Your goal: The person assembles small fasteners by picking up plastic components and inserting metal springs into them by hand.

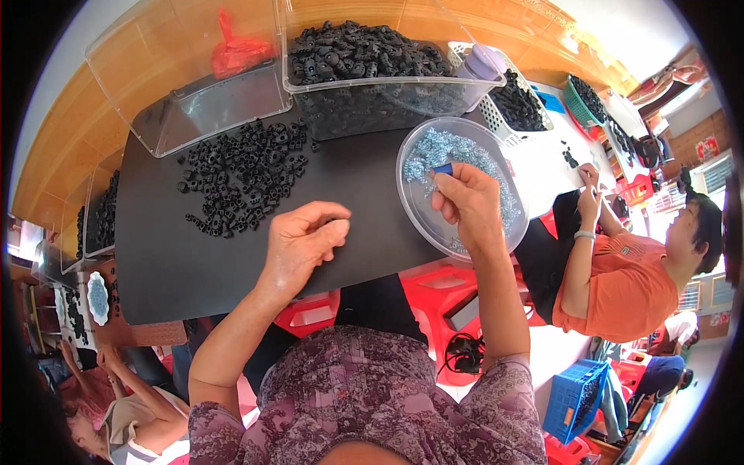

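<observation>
Above the dark table [356, 209], my left hand [304, 244] is closed, thumb against curled fingers; whatever it may hold is hidden. My right hand [470, 203] is raised over a round clear plastic bowl [422, 229], its fingertips pinched together. A blue band or cover [442, 169] shows at its index fingertip. Inside the bowl lie many small pale-blue shiny pieces [457, 147] that look like coil springs. Left of my hands, a loose pile of small black plastic parts [248, 174] spreads over the tabletop.
A clear bin [387, 105] heaped with black parts stands at the back, beside an empty-looking clear box [209, 101] and a red bag [236, 50]. A white basket [504, 136] stands behind the bowl. At right sits a person in orange [628, 279]; red stools [438, 298] stand below.
</observation>
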`<state>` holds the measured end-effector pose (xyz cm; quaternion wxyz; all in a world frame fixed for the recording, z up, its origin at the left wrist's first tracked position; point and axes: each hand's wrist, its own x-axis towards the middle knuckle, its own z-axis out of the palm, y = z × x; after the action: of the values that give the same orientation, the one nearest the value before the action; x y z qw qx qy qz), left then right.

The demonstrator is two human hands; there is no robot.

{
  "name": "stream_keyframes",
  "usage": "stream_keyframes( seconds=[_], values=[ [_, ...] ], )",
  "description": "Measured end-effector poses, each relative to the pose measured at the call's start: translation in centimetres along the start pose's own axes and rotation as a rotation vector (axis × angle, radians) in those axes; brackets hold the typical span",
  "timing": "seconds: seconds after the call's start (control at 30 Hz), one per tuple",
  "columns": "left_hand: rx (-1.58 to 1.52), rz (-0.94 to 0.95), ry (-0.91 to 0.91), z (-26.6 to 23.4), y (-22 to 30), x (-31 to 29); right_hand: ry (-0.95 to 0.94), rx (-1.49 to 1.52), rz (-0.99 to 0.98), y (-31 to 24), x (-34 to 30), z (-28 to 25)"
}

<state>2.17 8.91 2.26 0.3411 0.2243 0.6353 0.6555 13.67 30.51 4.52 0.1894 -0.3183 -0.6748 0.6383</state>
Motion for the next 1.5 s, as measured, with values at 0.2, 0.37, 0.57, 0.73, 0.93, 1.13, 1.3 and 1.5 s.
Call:
stream_keyframes(
  seconds=[0.2,0.37,0.57,0.73,0.93,1.13,1.3,1.5],
  values=[
    [-0.017,0.001,-0.101,3.8,1.3,1.7,-0.085,0.183,0.035,-0.5,-1.3,1.6],
    [-0.149,-0.001,-0.101,3.7,0.9,2.2,-0.195,0.252,0.007,-0.8,-2.0,3.9],
    [-0.069,0.044,0.006,0.8,-0.4,0.8,-0.348,0.32,0.084,0.9,-2.0,6.9],
    [0.185,0.224,0.071,-1.1,-1.4,-0.8,-0.461,0.445,0.203,1.7,-2.2,8.8],
    [-0.206,-0.218,0.068,-2.7,-0.6,-1.3,-0.46,0.184,-0.012,2.2,-3.2,10.4],
    [-0.486,-0.411,0.003,-4.1,0.5,-1.0,-0.4,0.048,-0.354,2.7,-3.7,11.0],
    [-0.561,-0.484,0.01,-4.4,0.8,-1.3,-0.453,0.087,-0.364,3.6,-3.3,10.7],
    [-0.374,-0.367,0.025,-4.5,0.5,-1.0,-0.353,0.018,-0.424,4.2,-3.2,11.2]
  ],
)
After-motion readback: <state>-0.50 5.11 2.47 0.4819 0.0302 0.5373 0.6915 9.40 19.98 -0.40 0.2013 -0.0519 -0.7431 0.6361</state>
